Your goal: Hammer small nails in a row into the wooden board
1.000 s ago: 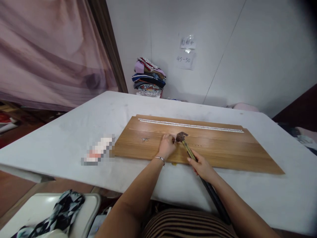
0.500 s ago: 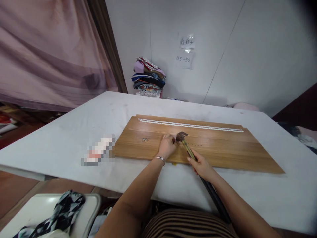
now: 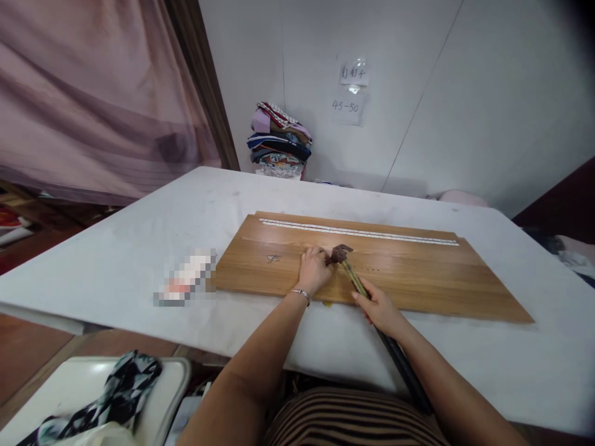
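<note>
My right hand (image 3: 382,308) is closed around the handle of a claw hammer (image 3: 356,280), which has a rusty head, a yellowish neck and a long black grip. The hammer head is low over the wooden board (image 3: 418,272), right beside the fingertips of my left hand (image 3: 315,269). That hand rests on the board with thumb and fingers pinched on what looks like a nail, mostly hidden by the fingers and the hammer head. Several loose nails (image 3: 273,258) lie in a small pile to the left. A row of small dark spots (image 3: 367,269) runs rightward from the hammer.
Two white measuring strips (image 3: 357,232) run along the board's far side. The board lies on a white table (image 3: 153,229). Left of it is a blurred-out item (image 3: 186,279). Folded cloths (image 3: 279,145) are stacked by the wall; a white stool (image 3: 171,384) holds patterned fabric.
The hammer head is slightly lower and closer to my left fingertips. My left hand stays at nearly the same place, and the view has tilted a little.
</note>
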Demonstrator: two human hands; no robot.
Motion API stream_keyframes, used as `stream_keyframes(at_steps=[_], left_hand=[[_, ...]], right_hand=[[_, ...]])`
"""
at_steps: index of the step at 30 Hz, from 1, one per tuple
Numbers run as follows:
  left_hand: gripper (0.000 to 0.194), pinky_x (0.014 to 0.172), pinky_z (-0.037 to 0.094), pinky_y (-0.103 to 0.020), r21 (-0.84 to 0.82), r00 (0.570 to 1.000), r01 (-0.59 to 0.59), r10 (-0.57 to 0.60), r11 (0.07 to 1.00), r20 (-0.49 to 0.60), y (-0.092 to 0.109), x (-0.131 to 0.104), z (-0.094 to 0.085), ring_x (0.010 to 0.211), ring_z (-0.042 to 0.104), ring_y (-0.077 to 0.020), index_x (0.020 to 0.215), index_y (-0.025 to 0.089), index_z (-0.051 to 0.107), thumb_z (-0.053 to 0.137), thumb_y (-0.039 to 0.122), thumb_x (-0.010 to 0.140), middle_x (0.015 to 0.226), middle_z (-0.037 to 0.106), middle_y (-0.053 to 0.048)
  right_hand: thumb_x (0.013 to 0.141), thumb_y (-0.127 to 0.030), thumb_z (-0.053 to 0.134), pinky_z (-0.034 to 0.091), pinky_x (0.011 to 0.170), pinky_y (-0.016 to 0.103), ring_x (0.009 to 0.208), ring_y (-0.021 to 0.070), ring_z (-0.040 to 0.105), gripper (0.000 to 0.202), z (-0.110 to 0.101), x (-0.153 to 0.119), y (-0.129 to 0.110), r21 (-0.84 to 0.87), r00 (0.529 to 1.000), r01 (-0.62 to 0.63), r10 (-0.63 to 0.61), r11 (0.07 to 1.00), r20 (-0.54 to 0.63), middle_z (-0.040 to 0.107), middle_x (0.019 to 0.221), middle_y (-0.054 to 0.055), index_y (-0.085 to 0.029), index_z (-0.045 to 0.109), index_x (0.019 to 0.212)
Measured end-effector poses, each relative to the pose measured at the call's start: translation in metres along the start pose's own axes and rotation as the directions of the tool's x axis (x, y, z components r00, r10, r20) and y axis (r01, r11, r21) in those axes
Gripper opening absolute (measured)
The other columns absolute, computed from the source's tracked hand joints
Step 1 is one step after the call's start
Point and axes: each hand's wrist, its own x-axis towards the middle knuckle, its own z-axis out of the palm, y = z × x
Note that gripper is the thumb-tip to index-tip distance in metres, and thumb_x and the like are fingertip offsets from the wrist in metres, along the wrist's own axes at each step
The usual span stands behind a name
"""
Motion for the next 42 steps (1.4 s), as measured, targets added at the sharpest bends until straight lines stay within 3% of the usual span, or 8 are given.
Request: stream_keyframes(at_steps=[9,19,36,42], left_hand=[[0.011,0.091,0.039,-0.038,-0.040,1.000,0.007,-0.007,0.999,-0.023,0.002,-0.001,-0.001,0.107,0.054,-0.0244,0.086,0.020,0.068,0.065,0.021,0.075,0.101,0.067,-0.007],[0.020,0.088,0.043,-0.037,-0.085,0.993,0.043,-0.052,0.995,-0.109,-0.008,0.005,0.006,0.092,0.054,-0.0231,0.071,0.019,0.063,0.050,0.003,0.073,0.087,0.064,-0.009],[0.026,0.089,0.043,-0.034,-0.061,0.995,0.060,-0.064,0.996,-0.078,-0.007,0.005,0.004,0.093,0.053,-0.0221,0.067,0.018,0.067,0.049,0.002,0.076,0.088,0.064,-0.009],[0.027,0.088,0.043,-0.035,-0.076,0.994,0.072,-0.078,0.995,-0.079,-0.006,0.005,0.003,0.092,0.054,-0.0219,0.067,0.018,0.067,0.048,0.001,0.075,0.086,0.064,-0.009]], right_hand=[[0.086,-0.042,0.049,0.035,0.040,0.021,0.041,0.0103,0.041,0.069,0.000,0.001,0.000,-0.024,1.000,0.002,-0.002,1.000,0.003,0.041,0.052,-0.008,-0.012,0.041,0.148],[0.086,-0.041,0.050,0.035,0.042,0.021,0.043,0.0102,0.042,0.066,-0.001,0.001,-0.001,-0.029,0.999,0.033,-0.033,0.999,0.009,0.043,0.055,-0.007,-0.015,0.044,0.146],[0.087,-0.042,0.050,0.033,0.040,0.021,0.040,0.0101,0.039,0.065,-0.002,-0.001,-0.007,-0.009,1.000,0.018,-0.018,1.000,-0.012,0.039,0.049,-0.009,-0.012,0.044,0.145],[0.087,-0.041,0.050,0.035,0.041,0.020,0.042,0.0097,0.042,0.064,0.001,0.004,0.003,-0.008,0.999,0.049,-0.049,0.999,0.000,0.042,0.055,-0.008,-0.017,0.045,0.145]])
